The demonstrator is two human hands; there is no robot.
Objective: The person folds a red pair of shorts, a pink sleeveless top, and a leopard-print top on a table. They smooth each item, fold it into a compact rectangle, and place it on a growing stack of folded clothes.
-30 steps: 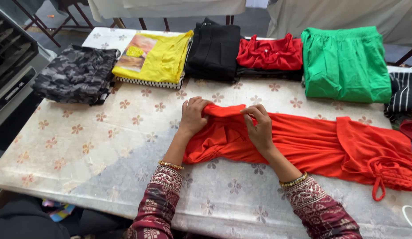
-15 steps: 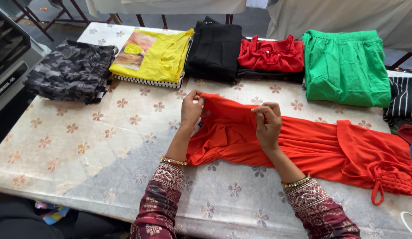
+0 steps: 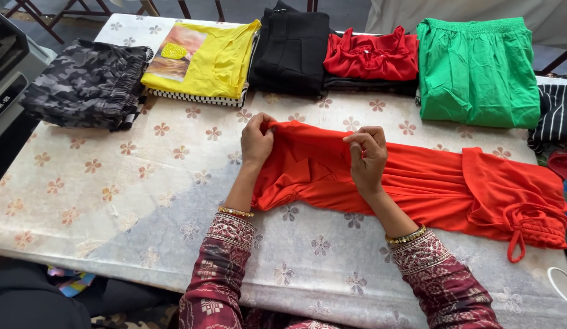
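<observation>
Both hands pinch the near end of the long orange-red cloth garment (image 3: 417,183), the left hand (image 3: 257,141) and right hand (image 3: 367,159) closed on its raised edge, lifting it off the flower-patterned tablecloth (image 3: 113,195), probably to keep the fold straight. Beyond the grip lies a folded black garment (image 3: 289,49).

Both forearms enter from the lower edge, clad in patterned maroon sleeves with embroidered cuffs, each wrist bearing a thin gold bangle. The left hand (image 3: 257,140) is raised at the wrist, back of the hand toward the camera, fingers curled inward and pinched closed at the top. The right hand (image 3: 367,157) stands well apart from it at similar height, fingers bent and closed in a pinch, knuckles uppermost. The forearms converge slightly toward the body.
</observation>
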